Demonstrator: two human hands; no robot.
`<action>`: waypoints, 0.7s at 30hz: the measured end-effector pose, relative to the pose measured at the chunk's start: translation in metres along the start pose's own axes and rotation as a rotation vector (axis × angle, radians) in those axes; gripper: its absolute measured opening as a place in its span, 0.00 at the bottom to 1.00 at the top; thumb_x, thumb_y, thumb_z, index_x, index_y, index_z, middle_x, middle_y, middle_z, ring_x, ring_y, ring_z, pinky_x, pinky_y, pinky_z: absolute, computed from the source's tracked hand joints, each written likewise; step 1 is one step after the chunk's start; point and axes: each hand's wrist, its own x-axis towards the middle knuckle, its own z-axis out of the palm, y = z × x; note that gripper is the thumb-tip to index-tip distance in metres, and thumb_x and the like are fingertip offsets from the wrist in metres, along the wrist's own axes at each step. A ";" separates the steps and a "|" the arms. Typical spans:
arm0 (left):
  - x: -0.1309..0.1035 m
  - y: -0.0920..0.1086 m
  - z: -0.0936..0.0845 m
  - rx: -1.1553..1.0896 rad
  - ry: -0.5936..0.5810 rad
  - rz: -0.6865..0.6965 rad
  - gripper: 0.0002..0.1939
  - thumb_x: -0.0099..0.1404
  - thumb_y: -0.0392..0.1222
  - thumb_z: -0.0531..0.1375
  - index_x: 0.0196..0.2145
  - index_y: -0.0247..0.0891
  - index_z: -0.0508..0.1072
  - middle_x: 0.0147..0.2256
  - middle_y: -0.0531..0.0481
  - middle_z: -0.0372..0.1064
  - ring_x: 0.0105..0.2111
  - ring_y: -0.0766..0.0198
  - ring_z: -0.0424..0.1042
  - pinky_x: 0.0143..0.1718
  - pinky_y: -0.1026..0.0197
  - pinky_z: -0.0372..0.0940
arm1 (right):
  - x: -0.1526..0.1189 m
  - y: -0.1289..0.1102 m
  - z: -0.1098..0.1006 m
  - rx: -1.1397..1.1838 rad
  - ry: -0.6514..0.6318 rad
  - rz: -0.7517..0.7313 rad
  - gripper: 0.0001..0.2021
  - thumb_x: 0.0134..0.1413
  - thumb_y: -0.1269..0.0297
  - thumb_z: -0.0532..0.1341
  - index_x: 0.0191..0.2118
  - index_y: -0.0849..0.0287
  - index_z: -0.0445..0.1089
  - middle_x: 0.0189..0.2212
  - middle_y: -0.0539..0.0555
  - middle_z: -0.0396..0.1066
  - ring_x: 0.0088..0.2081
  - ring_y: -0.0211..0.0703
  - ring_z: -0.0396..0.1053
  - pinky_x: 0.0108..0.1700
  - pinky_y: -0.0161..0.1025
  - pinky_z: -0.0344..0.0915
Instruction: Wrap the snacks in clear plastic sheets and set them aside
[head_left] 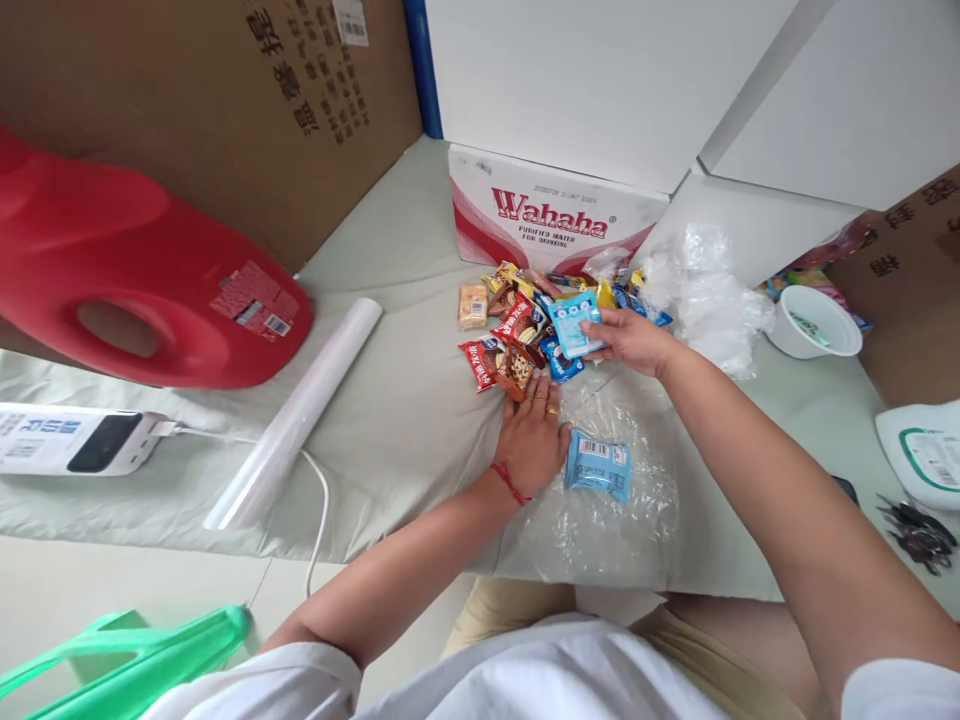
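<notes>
Pinched in my right hand (628, 341) is a light blue snack packet (571, 324), held over a pile of wrapped snacks. My left hand (531, 432) lies flat with its fingers stretched out, at the left edge of a clear plastic bag (645, 520). Its fingertips reach a brown cookie packet (517, 370) at the near side of the pile. Red snack packets (484, 362) and a dark blue packet (561, 362) lie close by. A second light blue packet (598, 466) rests on or inside the clear bag; I cannot tell which.
A Wahaha carton (555, 215) stands behind the pile. Crumpled clear plastic (709, 300) and a white bowl (814, 335) are to the right. At the left are a clear film roll (300, 410), a red jug (187, 290) and a white power bank (75, 440) with a cable.
</notes>
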 end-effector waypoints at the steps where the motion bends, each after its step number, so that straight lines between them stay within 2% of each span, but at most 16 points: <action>1: 0.000 0.000 -0.001 -0.007 -0.002 0.018 0.31 0.75 0.46 0.51 0.70 0.29 0.59 0.73 0.36 0.50 0.72 0.46 0.53 0.68 0.37 0.56 | -0.006 -0.003 0.001 -0.049 0.025 -0.035 0.21 0.54 0.44 0.69 0.44 0.57 0.76 0.38 0.54 0.79 0.41 0.46 0.77 0.49 0.48 0.75; 4: 0.001 0.000 -0.004 -0.032 -0.023 0.035 0.28 0.77 0.44 0.48 0.70 0.35 0.62 0.74 0.44 0.50 0.72 0.49 0.54 0.68 0.36 0.56 | -0.050 -0.001 0.002 -0.323 0.238 -0.219 0.23 0.61 0.40 0.61 0.46 0.56 0.75 0.37 0.53 0.78 0.45 0.51 0.75 0.50 0.49 0.73; 7: 0.003 -0.001 -0.004 -0.050 -0.052 0.016 0.26 0.77 0.44 0.48 0.68 0.35 0.66 0.74 0.45 0.51 0.73 0.48 0.53 0.69 0.34 0.55 | -0.121 0.016 0.008 -0.631 0.482 -0.299 0.21 0.67 0.42 0.56 0.44 0.54 0.76 0.38 0.56 0.76 0.45 0.55 0.74 0.49 0.50 0.71; 9: 0.003 -0.003 -0.003 -0.063 -0.057 0.016 0.26 0.77 0.43 0.48 0.68 0.35 0.66 0.74 0.45 0.51 0.73 0.49 0.52 0.69 0.34 0.54 | -0.169 0.039 0.020 -0.708 0.480 -0.300 0.18 0.68 0.45 0.55 0.43 0.48 0.77 0.41 0.57 0.76 0.44 0.56 0.74 0.47 0.52 0.72; 11: 0.004 -0.004 -0.004 -0.067 -0.060 0.022 0.26 0.76 0.42 0.49 0.68 0.37 0.66 0.74 0.45 0.50 0.73 0.49 0.52 0.70 0.35 0.54 | -0.209 0.067 0.042 -0.726 0.506 -0.309 0.14 0.68 0.52 0.56 0.50 0.39 0.77 0.45 0.57 0.76 0.45 0.57 0.75 0.45 0.54 0.74; 13: 0.004 -0.005 -0.004 -0.064 -0.062 0.028 0.26 0.76 0.41 0.49 0.68 0.38 0.66 0.74 0.46 0.50 0.73 0.50 0.51 0.70 0.36 0.53 | -0.236 0.095 0.068 -0.728 0.505 -0.378 0.19 0.66 0.58 0.57 0.58 0.32 0.73 0.43 0.56 0.76 0.42 0.56 0.75 0.41 0.54 0.75; 15: 0.005 -0.005 -0.004 -0.062 -0.069 0.032 0.26 0.75 0.41 0.50 0.67 0.38 0.67 0.74 0.46 0.49 0.73 0.50 0.51 0.70 0.36 0.53 | -0.249 0.116 0.091 -0.774 0.431 -0.435 0.24 0.65 0.62 0.57 0.63 0.31 0.70 0.38 0.57 0.75 0.37 0.54 0.74 0.36 0.53 0.75; 17: 0.005 -0.005 -0.004 -0.065 -0.067 0.029 0.26 0.75 0.41 0.50 0.67 0.37 0.67 0.74 0.45 0.50 0.73 0.50 0.52 0.70 0.37 0.52 | -0.252 0.127 0.104 -0.844 0.373 -0.451 0.26 0.64 0.65 0.57 0.65 0.33 0.69 0.34 0.57 0.75 0.32 0.51 0.71 0.33 0.51 0.74; 19: 0.005 -0.006 -0.003 -0.069 -0.061 0.029 0.26 0.75 0.40 0.50 0.67 0.38 0.68 0.73 0.44 0.51 0.72 0.50 0.53 0.71 0.37 0.52 | -0.248 0.128 0.105 -0.910 0.405 -0.440 0.27 0.65 0.65 0.55 0.66 0.35 0.69 0.34 0.58 0.75 0.31 0.49 0.70 0.34 0.50 0.74; 21: 0.005 -0.006 -0.002 -0.065 -0.055 0.033 0.25 0.75 0.41 0.50 0.67 0.38 0.68 0.73 0.43 0.52 0.72 0.49 0.53 0.71 0.37 0.51 | -0.238 0.124 0.097 -0.971 0.523 -0.430 0.25 0.67 0.63 0.55 0.66 0.37 0.69 0.34 0.58 0.74 0.33 0.50 0.70 0.37 0.51 0.73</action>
